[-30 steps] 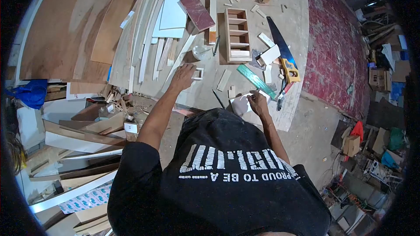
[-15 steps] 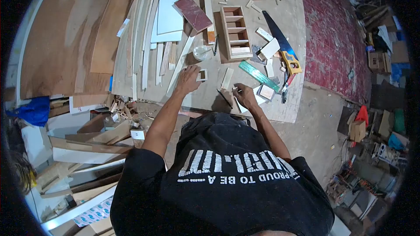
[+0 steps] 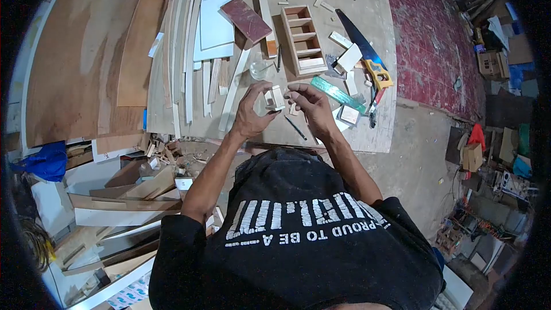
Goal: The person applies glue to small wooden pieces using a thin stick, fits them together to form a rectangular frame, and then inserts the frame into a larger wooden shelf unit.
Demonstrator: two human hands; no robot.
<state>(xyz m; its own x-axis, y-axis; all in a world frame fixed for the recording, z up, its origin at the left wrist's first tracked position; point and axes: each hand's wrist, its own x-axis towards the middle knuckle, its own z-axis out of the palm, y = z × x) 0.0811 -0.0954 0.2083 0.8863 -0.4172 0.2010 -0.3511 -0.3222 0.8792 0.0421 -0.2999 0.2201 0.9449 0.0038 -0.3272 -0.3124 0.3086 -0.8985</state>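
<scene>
My left hand (image 3: 251, 113) holds a small wooden box frame (image 3: 275, 98) between thumb and fingers above the worktable. Close to the right side of that frame, my right hand (image 3: 313, 109) has its thumb and fingertips curled near each other; whether something small is between them I cannot make out. A short wood piece (image 3: 294, 109) lies just beside the right fingertips. Below both hands is a dark pencil (image 3: 295, 127) on the table. A glass jar (image 3: 262, 70) stands beyond the small frame.
Beyond the hands lie a wooden box with compartments (image 3: 304, 40), a green strip (image 3: 338, 94) and a handsaw (image 3: 363, 46) with a yellow handle. Long wood strips, white panels (image 3: 217, 23) and a dark red block (image 3: 245, 20) are at the left.
My left hand has lifted the small frame off the table and turned it. My right hand has moved up and left, close to the frame. The view has shifted slightly.
</scene>
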